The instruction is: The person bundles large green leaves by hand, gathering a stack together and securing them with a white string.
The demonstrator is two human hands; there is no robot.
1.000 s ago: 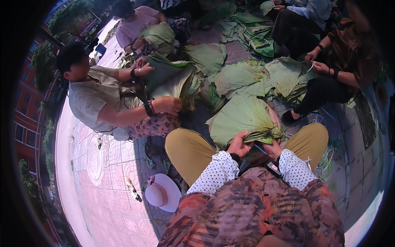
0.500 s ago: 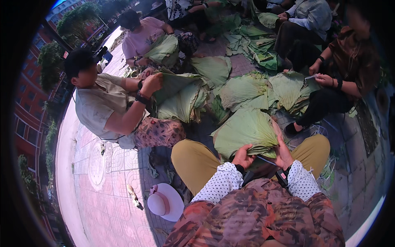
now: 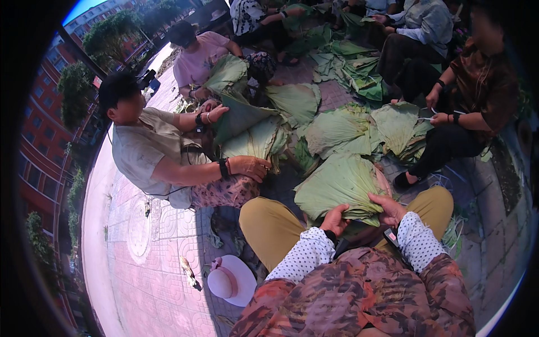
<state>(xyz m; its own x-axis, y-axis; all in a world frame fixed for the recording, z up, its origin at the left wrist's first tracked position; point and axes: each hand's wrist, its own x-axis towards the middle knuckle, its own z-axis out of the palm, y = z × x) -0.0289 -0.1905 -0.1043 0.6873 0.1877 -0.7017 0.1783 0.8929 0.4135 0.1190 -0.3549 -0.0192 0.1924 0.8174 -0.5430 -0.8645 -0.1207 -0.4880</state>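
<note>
A stack of large, folded pale-green lotus leaves (image 3: 337, 182) lies over my lap, its ribbed, gathered end toward me. My left hand (image 3: 337, 219) is closed on the left side of that gathered end, thumb uppermost. On the other side my right hand (image 3: 388, 209) grips the same end, its thumb lying over the leaf edge. My fingertips are partly hidden under the leaves. Dotted white sleeves cover both my forearms.
More leaf stacks (image 3: 339, 129) lie ahead, beside another pile (image 3: 396, 126). A person at left (image 3: 163, 143) handles leaves; a person at right (image 3: 477, 84) holds a thin white strip. A pink-white sun hat (image 3: 238, 283) rests on the paving at lower left.
My right hand has shifted its grip, its thumb now over the leaf edge. A thin pale strip between my hands is no longer visible. The person at left has lowered one hand.
</note>
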